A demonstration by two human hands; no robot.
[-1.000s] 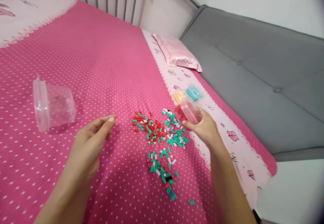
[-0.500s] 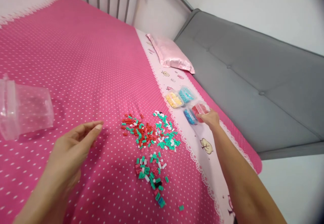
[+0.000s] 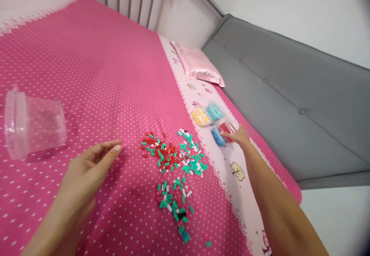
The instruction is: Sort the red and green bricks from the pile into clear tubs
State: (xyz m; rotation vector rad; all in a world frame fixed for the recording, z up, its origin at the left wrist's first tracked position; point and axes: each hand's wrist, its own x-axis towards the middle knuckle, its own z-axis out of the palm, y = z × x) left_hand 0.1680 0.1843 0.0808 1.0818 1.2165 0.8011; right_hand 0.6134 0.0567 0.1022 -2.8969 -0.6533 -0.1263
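On the right side of the bed, my right hand (image 3: 238, 134) is closed on a clear plastic tub of red pieces (image 3: 226, 127). Close around it stand tubs of dark blue pieces (image 3: 218, 136), light blue pieces (image 3: 215, 110) and yellow pieces (image 3: 201, 117). My left hand (image 3: 92, 167) hovers over the sheet with fingers loosely stretched, thumb near the index finger, and nothing visible in it. Between my hands lies a loose spread of small red, green, white and black plastic building pieces (image 3: 173, 154), with a smaller scatter (image 3: 173, 202) nearer to me.
A large clear plastic container (image 3: 40, 123) lies on its side at the left. The pink dotted sheet (image 3: 115, 67) is slightly wrinkled. A pink satin pillow (image 3: 199, 65) rests farther back, beside the grey padded headboard (image 3: 277, 94) along the right. Slatted rails (image 3: 124, 1) stand at the far end.
The view has shifted slightly, so everything sits a little farther right and lower. My right hand stays on the red tub, which appears slightly more tilted. My left hand keeps its pose.
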